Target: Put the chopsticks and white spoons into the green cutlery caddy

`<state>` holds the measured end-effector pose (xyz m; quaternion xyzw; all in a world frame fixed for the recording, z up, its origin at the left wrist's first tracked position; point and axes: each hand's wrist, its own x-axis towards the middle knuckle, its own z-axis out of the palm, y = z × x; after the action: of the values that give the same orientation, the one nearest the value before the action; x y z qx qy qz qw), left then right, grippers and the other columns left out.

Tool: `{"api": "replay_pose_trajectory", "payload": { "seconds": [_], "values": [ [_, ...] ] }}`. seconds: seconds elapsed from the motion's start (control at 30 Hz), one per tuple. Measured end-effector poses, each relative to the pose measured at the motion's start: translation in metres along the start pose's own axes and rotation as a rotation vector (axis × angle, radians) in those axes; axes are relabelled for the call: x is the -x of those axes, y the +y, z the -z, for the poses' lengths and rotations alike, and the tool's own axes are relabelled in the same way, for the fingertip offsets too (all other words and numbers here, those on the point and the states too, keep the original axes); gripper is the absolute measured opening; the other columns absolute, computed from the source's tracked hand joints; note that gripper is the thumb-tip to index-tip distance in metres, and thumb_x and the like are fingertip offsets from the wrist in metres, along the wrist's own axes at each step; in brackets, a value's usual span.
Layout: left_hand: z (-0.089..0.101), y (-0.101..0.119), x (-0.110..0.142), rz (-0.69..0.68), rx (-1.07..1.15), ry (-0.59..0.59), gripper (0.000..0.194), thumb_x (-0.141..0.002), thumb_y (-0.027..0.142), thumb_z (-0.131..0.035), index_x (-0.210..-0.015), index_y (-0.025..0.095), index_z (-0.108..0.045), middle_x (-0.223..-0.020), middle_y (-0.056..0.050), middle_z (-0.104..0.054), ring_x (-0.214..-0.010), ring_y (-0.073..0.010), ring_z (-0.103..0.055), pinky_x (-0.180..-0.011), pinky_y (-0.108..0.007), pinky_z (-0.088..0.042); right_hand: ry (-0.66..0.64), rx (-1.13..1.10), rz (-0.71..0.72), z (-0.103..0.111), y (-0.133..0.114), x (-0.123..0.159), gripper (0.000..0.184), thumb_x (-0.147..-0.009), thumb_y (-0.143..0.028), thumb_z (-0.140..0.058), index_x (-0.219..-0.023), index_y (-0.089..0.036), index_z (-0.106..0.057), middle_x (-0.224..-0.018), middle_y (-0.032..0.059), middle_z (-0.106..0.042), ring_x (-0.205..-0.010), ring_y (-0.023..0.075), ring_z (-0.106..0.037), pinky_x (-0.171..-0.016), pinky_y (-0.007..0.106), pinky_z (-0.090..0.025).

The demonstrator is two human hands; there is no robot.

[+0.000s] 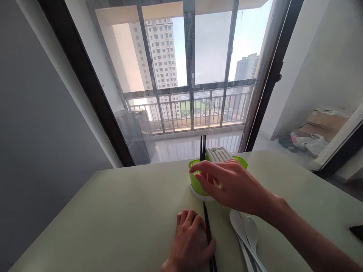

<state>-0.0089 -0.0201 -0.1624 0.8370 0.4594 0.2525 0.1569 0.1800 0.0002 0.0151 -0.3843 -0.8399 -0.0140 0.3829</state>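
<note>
My left hand (190, 238) rests low on the table with bent fingers, its thumb lying across a pair of dark chopsticks (207, 217). Those chopsticks lie lengthwise, partly covered by the hand. Higher up, my right hand (227, 183) is in front of a green utensil holder (195, 185) with a white base, thumb and index finger apart and nothing seen between them. Other dark chopsticks (203, 145) stand upright in the holder's left side, behind the right hand. A white slotted part (219, 153) shows at the holder's back. The right hand hides much of the holder's front.
White spoons (238, 224) lie together below my right forearm. A small dark object (356, 231) is at the table's right edge. Beyond the pale table (127, 204) are a glass door and a balcony railing. A cardboard box (326, 121) and bags sit at the right.
</note>
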Motion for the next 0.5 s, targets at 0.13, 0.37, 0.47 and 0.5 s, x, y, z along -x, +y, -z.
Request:
{"api": "replay_pose_trajectory", "payload": {
  "seconds": [0.13, 0.37, 0.47, 0.5],
  "values": [
    [0.000, 0.001, 0.002, -0.013, 0.033, 0.044, 0.022, -0.067, 0.017, -0.075, -0.084, 0.023, -0.062, -0.097, -0.005, -0.067, -0.100, -0.0280, -0.060, -0.095, -0.047, -0.049, 0.045, -0.119, -0.076, 0.005, -0.007, 0.014, 0.015, -0.103, -0.025, -0.056, -0.110, -0.024, -0.070, -0.064, -0.0075, -0.065, -0.052, 0.0078, -0.057, -0.057, 0.021, -0.043],
    [-0.001, -0.001, 0.003, -0.002, 0.030, 0.083, 0.020, -0.075, 0.016, -0.071, -0.092, 0.024, -0.068, -0.099, -0.006, -0.069, -0.098, -0.0279, -0.062, -0.093, -0.047, -0.052, 0.076, -0.217, -0.157, 0.015, -0.030, 0.026, 0.013, -0.100, -0.025, -0.060, -0.106, -0.029, -0.070, -0.067, -0.0083, -0.068, -0.054, 0.0083, -0.062, -0.059, 0.020, -0.050],
    [0.002, 0.000, 0.003, -0.050, -0.026, 0.102, 0.017, -0.085, 0.021, -0.067, -0.100, 0.026, -0.072, -0.102, -0.006, -0.071, -0.098, -0.0274, -0.064, -0.089, -0.045, -0.055, -0.013, -0.244, -0.141, 0.017, -0.041, 0.029, 0.016, -0.100, -0.026, -0.060, -0.109, -0.033, -0.071, -0.081, -0.0066, -0.077, -0.064, 0.0100, -0.070, -0.064, 0.020, -0.054],
    [0.003, -0.001, 0.003, -0.070, -0.054, 0.126, 0.017, -0.088, 0.022, -0.065, -0.102, 0.027, -0.072, -0.103, -0.006, -0.072, -0.098, -0.0267, -0.065, -0.089, -0.043, -0.056, -0.044, -0.241, -0.134, 0.018, -0.043, 0.029, 0.016, -0.100, -0.025, -0.060, -0.109, -0.033, -0.072, -0.086, -0.0059, -0.079, -0.068, 0.0107, -0.072, -0.066, 0.021, -0.055]
  ]
}}
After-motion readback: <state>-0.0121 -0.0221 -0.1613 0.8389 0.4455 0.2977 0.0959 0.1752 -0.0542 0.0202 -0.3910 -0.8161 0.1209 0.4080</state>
